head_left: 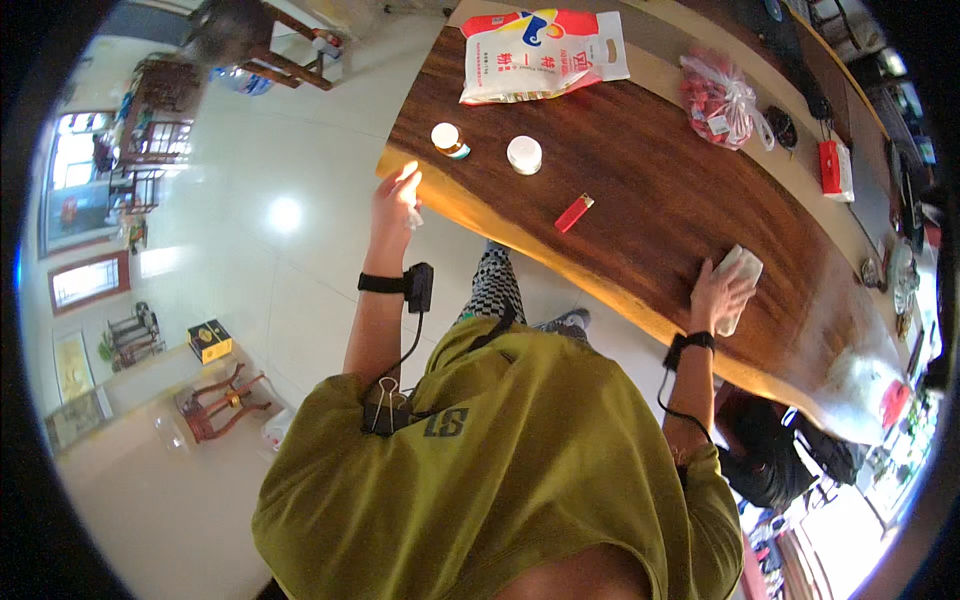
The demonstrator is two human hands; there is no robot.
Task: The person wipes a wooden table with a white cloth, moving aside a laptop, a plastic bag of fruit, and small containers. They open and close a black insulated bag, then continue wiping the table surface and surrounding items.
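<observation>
My right hand (724,295) lies with spread fingers over a folded whitish cloth (744,264), pressing it on the dark wooden table (637,172). Beyond the table's pale front edge, at the left, my left hand (397,196) is closed around a small crumpled white piece (415,218), perhaps tissue; most of it is hidden by the fingers. Nearest to this hand stands a small brown bottle (452,142) with a white cap. To its right is a round white-lidded jar (524,155). A red lighter (574,213) lies between my two hands.
A flour bag (540,60) lies at the table's far left end. Farther back are a tied plastic bag of red items (716,101) and a red-and-white packet (835,171). A white bag (862,394) sits at the right end. A wooden stool (225,401) stands on the floor.
</observation>
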